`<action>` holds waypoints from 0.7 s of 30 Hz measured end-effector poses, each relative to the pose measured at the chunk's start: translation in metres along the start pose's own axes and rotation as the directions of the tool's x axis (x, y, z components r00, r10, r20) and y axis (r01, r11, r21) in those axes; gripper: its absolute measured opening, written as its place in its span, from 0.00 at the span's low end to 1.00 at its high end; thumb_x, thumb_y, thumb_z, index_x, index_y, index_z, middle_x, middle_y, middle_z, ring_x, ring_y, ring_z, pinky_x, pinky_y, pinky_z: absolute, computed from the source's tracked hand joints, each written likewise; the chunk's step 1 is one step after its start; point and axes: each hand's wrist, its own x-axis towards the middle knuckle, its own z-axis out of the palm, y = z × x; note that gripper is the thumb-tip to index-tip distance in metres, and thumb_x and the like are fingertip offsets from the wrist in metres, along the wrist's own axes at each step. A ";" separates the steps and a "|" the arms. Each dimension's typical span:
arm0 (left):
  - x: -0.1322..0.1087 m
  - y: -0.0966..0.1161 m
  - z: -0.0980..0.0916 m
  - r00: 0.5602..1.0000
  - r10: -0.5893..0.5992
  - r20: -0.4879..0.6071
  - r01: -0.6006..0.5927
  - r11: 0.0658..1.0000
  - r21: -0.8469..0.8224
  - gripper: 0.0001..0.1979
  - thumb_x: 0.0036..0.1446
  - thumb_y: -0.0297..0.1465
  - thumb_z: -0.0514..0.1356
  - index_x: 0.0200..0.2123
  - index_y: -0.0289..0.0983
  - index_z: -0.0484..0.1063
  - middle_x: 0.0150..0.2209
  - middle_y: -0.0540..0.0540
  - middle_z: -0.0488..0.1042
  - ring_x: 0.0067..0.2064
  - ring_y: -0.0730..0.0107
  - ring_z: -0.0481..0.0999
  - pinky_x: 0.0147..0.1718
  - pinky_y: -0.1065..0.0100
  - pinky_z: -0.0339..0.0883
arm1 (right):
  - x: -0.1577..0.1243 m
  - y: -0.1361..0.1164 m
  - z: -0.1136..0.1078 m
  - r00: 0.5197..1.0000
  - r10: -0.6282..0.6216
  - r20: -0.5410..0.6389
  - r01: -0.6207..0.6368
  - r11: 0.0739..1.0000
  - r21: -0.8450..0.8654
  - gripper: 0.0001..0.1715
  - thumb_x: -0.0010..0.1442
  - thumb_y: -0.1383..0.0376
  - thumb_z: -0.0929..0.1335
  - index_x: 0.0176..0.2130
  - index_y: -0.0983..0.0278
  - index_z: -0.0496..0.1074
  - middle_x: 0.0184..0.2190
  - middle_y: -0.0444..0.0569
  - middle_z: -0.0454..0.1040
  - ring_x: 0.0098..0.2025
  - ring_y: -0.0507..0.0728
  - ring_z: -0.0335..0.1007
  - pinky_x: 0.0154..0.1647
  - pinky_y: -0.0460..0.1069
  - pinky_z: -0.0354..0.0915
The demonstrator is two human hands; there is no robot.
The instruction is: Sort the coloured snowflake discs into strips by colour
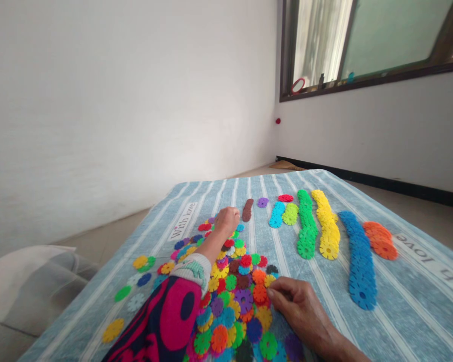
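A heap of notched plastic discs [243,300] in many colours spreads over the cloth before me. At its far end, my left hand [227,219] is closed with its back to me; what the fingers hold, if anything, is hidden. My right hand [305,309] is at the heap's right edge, thumb and forefinger pinched beside a yellow disc [269,280] and an orange disc [260,294]. I cannot make out what lies between those fingertips. Overlapping one-colour rows lie to the right: brown [248,210], light blue [277,215], green [306,226], yellow [326,226], blue [358,259] and orange [380,240].
A striped blue-white cloth [335,322] covers the table. Purple [263,202], red [286,198] and lime [290,214] discs sit near its far side. Several loose discs, one yellow [113,330], lie left of my sleeve. A white wall [136,100] and a window [392,40] stand beyond.
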 end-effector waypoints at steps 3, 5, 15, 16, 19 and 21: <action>-0.012 -0.003 -0.005 1.000 -0.002 -0.008 0.002 1.000 -0.017 0.10 0.53 0.27 0.55 0.27 0.37 0.77 0.28 0.47 0.76 0.34 0.67 0.73 0.30 0.71 0.57 | -0.001 -0.001 -0.001 1.000 0.006 0.001 -0.006 1.000 -0.010 0.14 0.55 0.61 0.63 0.22 0.65 0.67 0.20 0.41 0.59 0.25 0.50 0.54 0.25 0.44 0.51; -0.025 -0.004 -0.009 1.000 0.024 -0.002 -0.024 0.999 -0.039 0.10 0.54 0.27 0.55 0.27 0.37 0.77 0.27 0.48 0.76 0.33 0.69 0.73 0.31 0.72 0.58 | -0.001 -0.001 -0.001 1.000 0.005 -0.009 -0.005 1.000 -0.006 0.14 0.55 0.61 0.63 0.23 0.65 0.68 0.20 0.41 0.59 0.25 0.50 0.54 0.25 0.44 0.51; -0.151 0.002 -0.033 0.925 0.375 -0.064 -0.380 0.912 -0.157 0.11 0.57 0.25 0.53 0.25 0.37 0.71 0.27 0.49 0.71 0.34 0.70 0.70 0.35 0.70 0.60 | -0.001 -0.004 -0.004 0.997 0.063 -0.044 -0.057 0.992 0.111 0.13 0.54 0.60 0.64 0.25 0.65 0.70 0.18 0.40 0.61 0.19 0.47 0.53 0.19 0.44 0.50; -0.161 0.003 -0.035 0.919 0.390 -0.060 -0.394 0.906 -0.154 0.10 0.57 0.24 0.54 0.26 0.37 0.71 0.27 0.49 0.71 0.34 0.70 0.70 0.35 0.70 0.60 | -0.001 -0.003 -0.004 0.997 0.061 -0.047 -0.056 0.992 0.110 0.12 0.54 0.60 0.64 0.25 0.65 0.70 0.18 0.40 0.61 0.19 0.47 0.53 0.19 0.43 0.50; -0.178 0.004 -0.038 0.921 0.389 -0.028 -0.389 0.912 -0.128 0.08 0.56 0.23 0.55 0.27 0.37 0.72 0.28 0.49 0.72 0.36 0.69 0.70 0.36 0.69 0.60 | -0.002 -0.002 -0.004 0.997 0.058 -0.051 -0.053 0.995 0.090 0.13 0.54 0.61 0.64 0.25 0.65 0.70 0.18 0.40 0.62 0.19 0.47 0.53 0.19 0.43 0.51; -0.182 0.006 -0.037 0.931 0.365 -0.001 -0.364 0.927 -0.089 0.07 0.56 0.24 0.57 0.28 0.37 0.72 0.30 0.48 0.72 0.37 0.67 0.70 0.37 0.69 0.61 | -0.002 -0.001 -0.004 0.998 0.046 -0.053 -0.042 0.996 0.077 0.13 0.54 0.61 0.64 0.24 0.65 0.70 0.18 0.40 0.62 0.19 0.47 0.54 0.19 0.43 0.52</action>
